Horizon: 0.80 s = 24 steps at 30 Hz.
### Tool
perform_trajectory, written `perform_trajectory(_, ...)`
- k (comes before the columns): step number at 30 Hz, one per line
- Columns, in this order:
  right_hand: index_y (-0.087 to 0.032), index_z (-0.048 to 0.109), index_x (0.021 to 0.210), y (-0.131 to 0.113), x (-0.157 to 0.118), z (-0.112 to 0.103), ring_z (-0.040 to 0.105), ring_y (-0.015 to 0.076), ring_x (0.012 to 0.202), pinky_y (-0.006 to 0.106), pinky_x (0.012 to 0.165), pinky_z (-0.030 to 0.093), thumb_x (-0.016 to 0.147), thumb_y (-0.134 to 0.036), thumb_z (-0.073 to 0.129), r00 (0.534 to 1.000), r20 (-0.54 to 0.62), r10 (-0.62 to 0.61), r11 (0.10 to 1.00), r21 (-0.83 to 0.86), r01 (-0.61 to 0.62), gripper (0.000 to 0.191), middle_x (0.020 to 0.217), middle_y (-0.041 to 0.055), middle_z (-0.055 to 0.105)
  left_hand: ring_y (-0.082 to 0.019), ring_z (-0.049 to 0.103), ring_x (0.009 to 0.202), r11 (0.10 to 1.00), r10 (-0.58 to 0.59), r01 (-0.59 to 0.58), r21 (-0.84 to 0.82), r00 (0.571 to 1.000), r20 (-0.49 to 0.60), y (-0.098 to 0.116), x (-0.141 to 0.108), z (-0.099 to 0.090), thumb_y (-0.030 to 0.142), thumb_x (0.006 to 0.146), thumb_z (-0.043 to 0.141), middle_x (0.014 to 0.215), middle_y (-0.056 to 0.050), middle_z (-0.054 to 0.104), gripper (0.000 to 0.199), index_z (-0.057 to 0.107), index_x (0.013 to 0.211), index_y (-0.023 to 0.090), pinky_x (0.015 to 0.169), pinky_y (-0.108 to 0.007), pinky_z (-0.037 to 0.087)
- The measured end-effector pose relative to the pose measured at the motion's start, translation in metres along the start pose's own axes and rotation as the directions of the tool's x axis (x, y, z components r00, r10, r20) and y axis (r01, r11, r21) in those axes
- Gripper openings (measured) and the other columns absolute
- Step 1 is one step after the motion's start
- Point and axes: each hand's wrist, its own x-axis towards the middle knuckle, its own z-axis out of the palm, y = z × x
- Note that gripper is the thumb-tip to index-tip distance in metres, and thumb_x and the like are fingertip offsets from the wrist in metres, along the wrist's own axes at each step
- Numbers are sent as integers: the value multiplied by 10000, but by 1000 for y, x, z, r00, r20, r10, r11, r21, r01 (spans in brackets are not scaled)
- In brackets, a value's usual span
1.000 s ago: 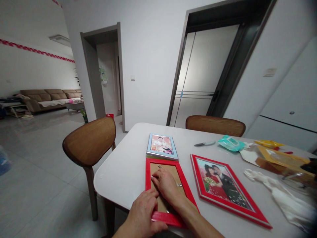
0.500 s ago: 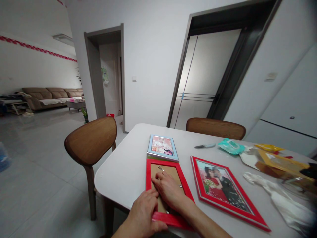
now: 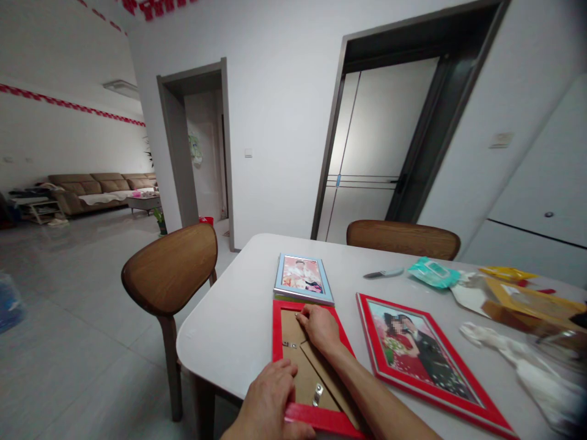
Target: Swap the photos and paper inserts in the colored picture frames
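Observation:
A red picture frame (image 3: 277,333) lies face down near the table's front edge, its brown backing board (image 3: 300,376) facing up. My left hand (image 3: 269,394) grips the lower left corner, fingers on top and thumb at the near edge. At the far end of the backing, the bent fingers of my right hand (image 3: 323,330) press on a small metal clip, mostly hidden under the fingertips. Another metal clip (image 3: 290,345) shows by the left side, and a metal hanger (image 3: 317,394) sits lower on the board. My right forearm covers the frame's right side.
Beyond lies a blue picture frame (image 3: 279,281) with a photo. To the right is a second red frame (image 3: 372,348), photo up. A knife (image 3: 383,274), a teal wipes pack (image 3: 433,273), a yellow package (image 3: 536,299) and white cloth (image 3: 527,366) lie farther right. Chairs (image 3: 172,269) flank the table.
My right hand has moved from the left side of the backing to its far end, uncovering the left clip and the lower hanger. My left hand keeps its grip on the corner.

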Motion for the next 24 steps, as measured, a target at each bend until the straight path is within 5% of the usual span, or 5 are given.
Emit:
perform_trajectory(8, -144, 597, 636, 3, 14, 0, 559, 201, 611, 274, 528, 342, 695, -312, 488, 997, -25, 74, 997, 35, -73, 209, 637, 102, 623, -225, 423, 1112, 999, -49, 49, -14, 999, -22, 6, 0, -4, 317, 462, 750, 1171, -67, 518, 384, 584, 773, 167, 953, -334, 325)
perform_trajectory(14, -181, 612, 843, 3, -29, -24, 546, 143, 793, 249, 712, 396, 766, -280, 392, 984, 26, -175, 967, 194, 167, 253, 870, 51, 611, -221, 416, 1116, 999, -41, 40, -29, 998, -37, 7, -3, -4, 328, 461, 757, 1165, -74, 521, 392, 587, 773, 160, 949, -313, 325)
perform_trajectory(16, -214, 617, 864, 4, -59, -37, 514, 138, 884, 248, 774, 385, 762, -255, 412, 948, 73, -309, 928, 242, 284, 232, 962, 40, 574, -217, 420, 1112, 999, -39, 39, -28, 999, -28, 7, -3, -4, 318, 473, 752, 1164, -73, 522, 364, 586, 756, 163, 945, -307, 328)
perform_trajectory(19, -229, 631, 834, 5, -98, -53, 481, 163, 893, 324, 808, 371, 783, -224, 389, 819, 153, -553, 819, 282, 500, 248, 942, 55, 552, -218, 409, 1121, 998, -44, 44, -38, 999, -13, 7, -3, -4, 331, 480, 747, 1167, -74, 520, 355, 585, 750, 166, 943, -312, 331)
perform_trajectory(24, -240, 612, 905, 6, -120, -67, 425, 196, 956, 371, 828, 358, 804, -251, 376, 741, 210, -638, 769, 233, 596, 258, 970, 67, 548, -226, 397, 1133, 998, -51, 51, -40, 999, 2, 7, -1, -6, 339, 497, 736, 1182, -84, 505, 361, 585, 776, 167, 942, -337, 330)
